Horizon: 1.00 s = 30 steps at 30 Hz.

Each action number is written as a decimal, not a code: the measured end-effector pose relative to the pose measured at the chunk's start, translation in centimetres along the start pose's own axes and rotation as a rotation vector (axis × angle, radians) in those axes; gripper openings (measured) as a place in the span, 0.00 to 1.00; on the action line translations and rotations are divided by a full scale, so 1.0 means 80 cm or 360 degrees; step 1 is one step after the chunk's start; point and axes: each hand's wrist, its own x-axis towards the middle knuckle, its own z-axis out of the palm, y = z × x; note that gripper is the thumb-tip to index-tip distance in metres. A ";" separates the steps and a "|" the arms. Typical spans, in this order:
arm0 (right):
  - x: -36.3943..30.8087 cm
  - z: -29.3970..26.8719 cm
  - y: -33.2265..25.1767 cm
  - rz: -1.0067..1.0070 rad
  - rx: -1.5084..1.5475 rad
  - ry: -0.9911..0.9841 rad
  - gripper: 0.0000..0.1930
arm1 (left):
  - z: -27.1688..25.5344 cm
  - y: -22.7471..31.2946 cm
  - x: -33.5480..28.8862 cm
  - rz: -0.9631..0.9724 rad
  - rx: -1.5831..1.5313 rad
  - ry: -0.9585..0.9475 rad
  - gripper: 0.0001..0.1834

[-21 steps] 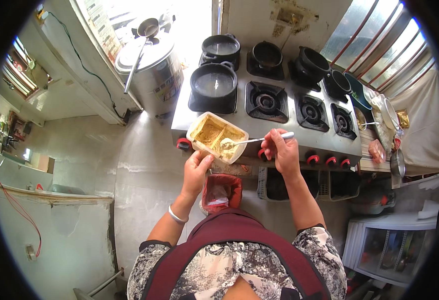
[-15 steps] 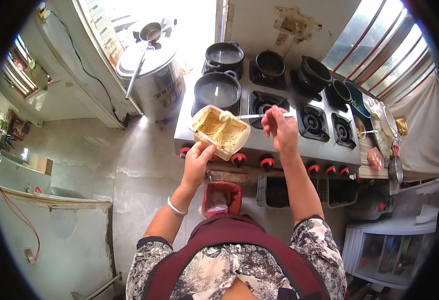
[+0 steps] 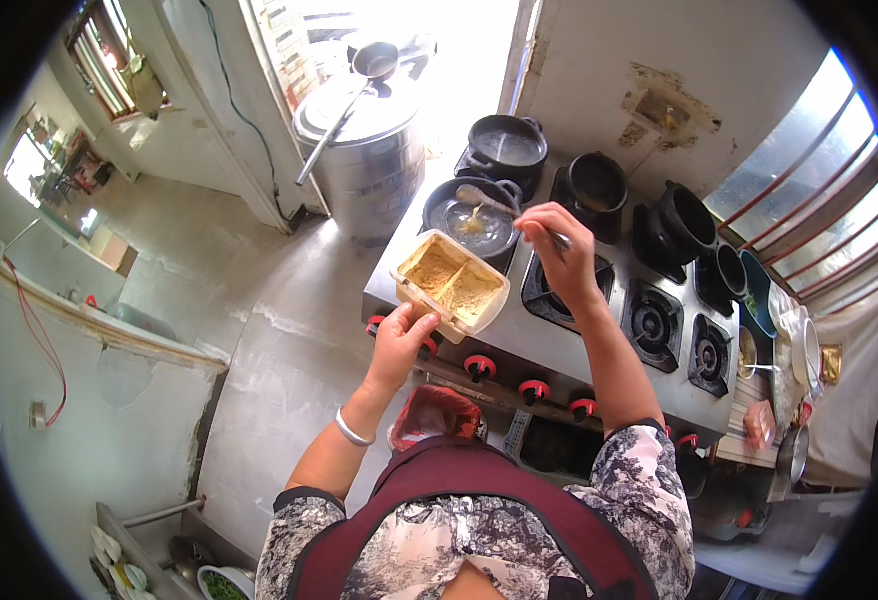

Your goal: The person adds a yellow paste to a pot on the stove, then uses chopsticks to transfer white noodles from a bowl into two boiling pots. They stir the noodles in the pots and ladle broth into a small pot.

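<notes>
My left hand (image 3: 399, 348) grips the near edge of a pale plastic seasoning box (image 3: 419, 299), thumb on the rim. A divider splits it into two compartments, both holding yellowish powder (image 3: 429, 272). My right hand (image 3: 564, 250) is closed round the handle of a metal spoon (image 3: 489, 202). The spoon's bowl is over the near-left black pot (image 3: 430, 204), which holds clear liquid. A clump of yellowish seasoning (image 3: 475, 222) shows in the pot, below the spoon. The box is tilted, just on the near side of that pot.
Several black pots stand on the steel stove (image 3: 414, 250), among them a far-left pot (image 3: 544, 145). Bare burners (image 3: 652, 318) lie right of my right forearm. A ladle (image 3: 344, 115) rests on a tall metal drum (image 3: 369, 195). Below the stove is a red-lined bin (image 3: 434, 410).
My right hand has carried the spoon from the box to over the near-left pot, and yellowish seasoning is now in the pot. My left hand still holds the box. The view has turned.
</notes>
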 end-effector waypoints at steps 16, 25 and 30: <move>-0.046 0.009 -0.008 0.1048 0.1052 -0.0080 0.15 | 0.028 -0.015 -0.008 0.0210 0.0163 0.0138 0.09; -0.049 0.015 -0.012 0.1087 0.0901 -0.0173 0.13 | 0.029 -0.012 -0.006 0.0289 0.0207 0.0023 0.12; -0.047 0.008 -0.006 0.1060 0.0992 0.0028 0.14 | 0.030 -0.010 -0.005 0.0195 0.0057 0.0038 0.11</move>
